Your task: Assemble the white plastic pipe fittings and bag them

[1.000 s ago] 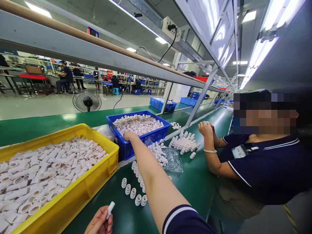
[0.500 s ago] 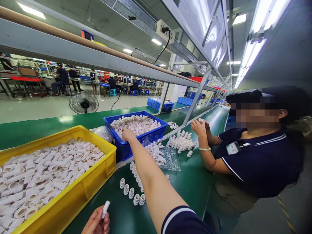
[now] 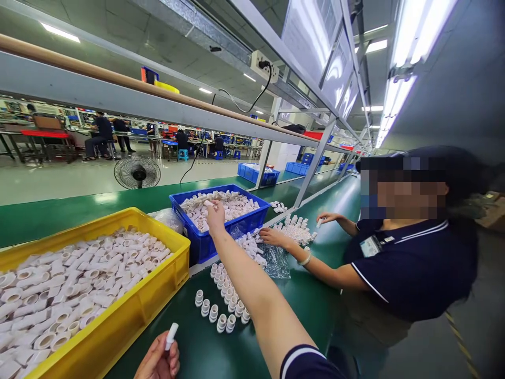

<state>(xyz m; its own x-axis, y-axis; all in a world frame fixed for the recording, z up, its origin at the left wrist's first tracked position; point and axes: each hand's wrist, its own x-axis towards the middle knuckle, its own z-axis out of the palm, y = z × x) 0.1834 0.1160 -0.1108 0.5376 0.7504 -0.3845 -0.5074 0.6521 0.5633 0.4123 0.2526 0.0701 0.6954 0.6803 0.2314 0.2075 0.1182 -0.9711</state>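
Head view: looking across glossy green tabletop [image 3: 191, 350], past blue bin [image 3: 202, 246], to fan [image 3: 137, 171] and pale floor [image 3: 67, 181]. Clasping white fitting [image 3: 172, 335] in left grip [image 3: 161, 357], white piece [image 3: 209, 203] in right grip [image 3: 216, 215].

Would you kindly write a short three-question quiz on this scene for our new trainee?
1. True or false: as the camera sees it, the yellow bin stands to the left of the blue bin.
2. Multiple choice: where is the right hand?
A) At the yellow bin
B) At the blue bin
C) At the fan
3. Fill in the blank: the fingers of the left hand hold a tubular piece coloured ____.

Key: 1. True. 2. B. 3. White.
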